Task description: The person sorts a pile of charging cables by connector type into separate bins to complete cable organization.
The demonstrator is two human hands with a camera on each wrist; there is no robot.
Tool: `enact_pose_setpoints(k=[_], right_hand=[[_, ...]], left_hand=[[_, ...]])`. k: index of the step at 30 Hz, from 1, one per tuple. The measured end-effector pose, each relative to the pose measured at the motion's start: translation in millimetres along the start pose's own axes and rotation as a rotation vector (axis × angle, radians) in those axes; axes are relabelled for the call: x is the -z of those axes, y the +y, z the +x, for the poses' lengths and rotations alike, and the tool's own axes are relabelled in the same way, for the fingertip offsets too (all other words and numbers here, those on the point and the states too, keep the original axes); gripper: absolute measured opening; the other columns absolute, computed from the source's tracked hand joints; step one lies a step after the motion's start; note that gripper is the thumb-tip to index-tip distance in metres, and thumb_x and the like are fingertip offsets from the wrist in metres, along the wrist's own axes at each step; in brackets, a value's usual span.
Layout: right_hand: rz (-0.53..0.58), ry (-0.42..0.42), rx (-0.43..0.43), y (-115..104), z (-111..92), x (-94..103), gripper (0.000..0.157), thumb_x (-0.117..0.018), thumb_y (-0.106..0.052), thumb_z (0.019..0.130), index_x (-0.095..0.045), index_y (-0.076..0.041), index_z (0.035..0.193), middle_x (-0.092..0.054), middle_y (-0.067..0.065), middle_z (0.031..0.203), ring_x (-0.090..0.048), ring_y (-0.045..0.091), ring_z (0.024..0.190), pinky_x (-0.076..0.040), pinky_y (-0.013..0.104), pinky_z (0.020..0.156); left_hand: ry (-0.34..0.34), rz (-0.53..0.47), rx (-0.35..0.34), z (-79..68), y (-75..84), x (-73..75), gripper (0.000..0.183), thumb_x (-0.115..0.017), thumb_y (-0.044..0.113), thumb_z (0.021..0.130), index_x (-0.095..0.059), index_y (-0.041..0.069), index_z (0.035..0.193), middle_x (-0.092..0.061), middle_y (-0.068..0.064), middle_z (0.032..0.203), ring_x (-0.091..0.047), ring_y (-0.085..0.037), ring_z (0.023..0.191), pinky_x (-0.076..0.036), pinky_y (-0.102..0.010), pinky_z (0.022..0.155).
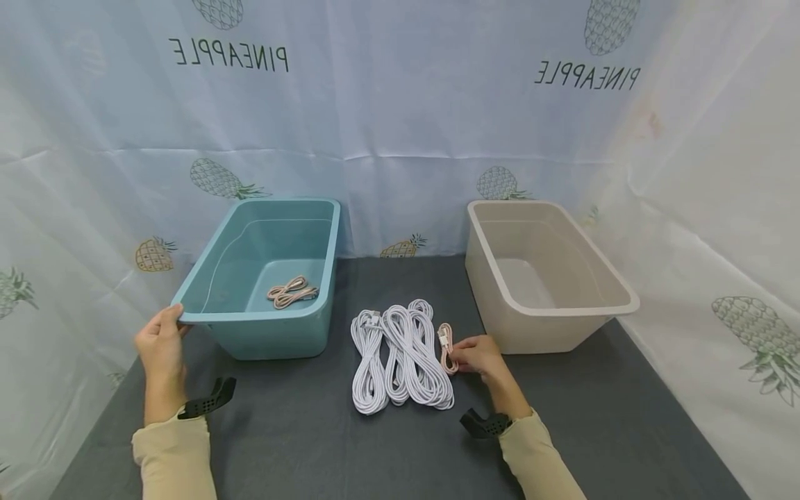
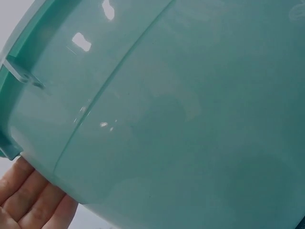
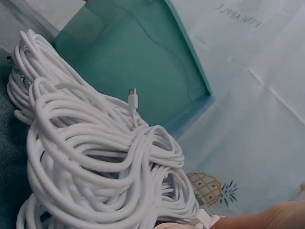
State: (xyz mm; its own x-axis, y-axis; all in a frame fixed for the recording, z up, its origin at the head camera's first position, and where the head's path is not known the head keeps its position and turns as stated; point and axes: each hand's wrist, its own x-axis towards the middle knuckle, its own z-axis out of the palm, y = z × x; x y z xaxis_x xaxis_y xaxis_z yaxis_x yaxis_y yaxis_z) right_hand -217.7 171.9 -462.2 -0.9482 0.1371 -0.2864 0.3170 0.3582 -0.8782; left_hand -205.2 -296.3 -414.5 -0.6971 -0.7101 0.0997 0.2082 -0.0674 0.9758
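At the near left corner of the teal bin (image 1: 275, 337), my left hand (image 1: 161, 344) grips the rim, thumb on top. The left wrist view shows its fingers (image 2: 35, 200) against the outside of the bin wall (image 2: 167, 119). My right hand (image 1: 480, 355) pinches the right side of a small pink coiled cable (image 1: 445, 344) with a white connector. Left of that cable lie several bundled white cables (image 1: 406, 354), large in the right wrist view, where a white USB plug (image 3: 133, 100) sticks up. A pink cable bundle (image 1: 290, 292) lies inside the teal bin.
A beige bin (image 1: 550, 333) stands at the back right, just beyond my right hand. Dark cloth (image 1: 350, 458) covers the table. Behind and at the sides hangs a pale curtain (image 1: 406, 104) with pineapple prints.
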Motion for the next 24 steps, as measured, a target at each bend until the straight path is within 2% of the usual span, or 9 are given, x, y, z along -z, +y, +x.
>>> enact_pose_setpoints(k=[6,11,16,24], right_hand=[[0.029,-0.012,0.052,-10.9,-7.4,3.3,0.02,-0.067,0.005,0.077,-0.068,0.017,0.093,-0.066,0.003,0.066,-0.06,0.008,0.055,-0.059,0.024,0.056],[0.051,-0.059,0.086,-20.1,-13.0,0.5,0.022,-0.068,0.005,0.076,-0.068,0.018,0.095,-0.067,0.002,0.066,-0.06,0.007,0.055,-0.06,0.025,0.057],[0.056,-0.074,0.08,-26.0,-12.9,-6.8,0.022,-0.068,0.002,0.077,-0.069,0.014,0.096,-0.067,0.001,0.067,-0.06,0.006,0.055,-0.058,0.021,0.056],[0.094,-0.081,0.082,-42.7,-10.9,-18.0,0.022,-0.07,0.0,0.078,-0.069,0.012,0.096,-0.068,0.003,0.072,-0.062,0.007,0.058,-0.06,0.024,0.059]], left_hand=[[0.005,0.036,0.005,0.7,-0.8,-0.7,0.03,-0.057,0.02,0.093,-0.068,0.024,0.066,-0.064,0.02,0.075,-0.059,0.002,0.078,-0.044,-0.009,0.068],[0.003,0.012,-0.002,1.3,-1.6,-0.6,0.03,-0.058,0.018,0.093,-0.069,0.024,0.066,-0.064,0.019,0.073,-0.059,0.004,0.074,-0.045,-0.009,0.067],[0.0,-0.007,-0.01,0.6,-0.6,-0.2,0.03,-0.058,0.016,0.092,-0.07,0.024,0.066,-0.064,0.019,0.07,-0.06,0.005,0.069,-0.046,-0.007,0.065],[0.0,0.004,0.004,0.1,1.5,0.0,0.031,-0.058,0.017,0.092,-0.069,0.021,0.064,-0.064,0.018,0.071,-0.06,0.005,0.069,-0.047,-0.006,0.065]])
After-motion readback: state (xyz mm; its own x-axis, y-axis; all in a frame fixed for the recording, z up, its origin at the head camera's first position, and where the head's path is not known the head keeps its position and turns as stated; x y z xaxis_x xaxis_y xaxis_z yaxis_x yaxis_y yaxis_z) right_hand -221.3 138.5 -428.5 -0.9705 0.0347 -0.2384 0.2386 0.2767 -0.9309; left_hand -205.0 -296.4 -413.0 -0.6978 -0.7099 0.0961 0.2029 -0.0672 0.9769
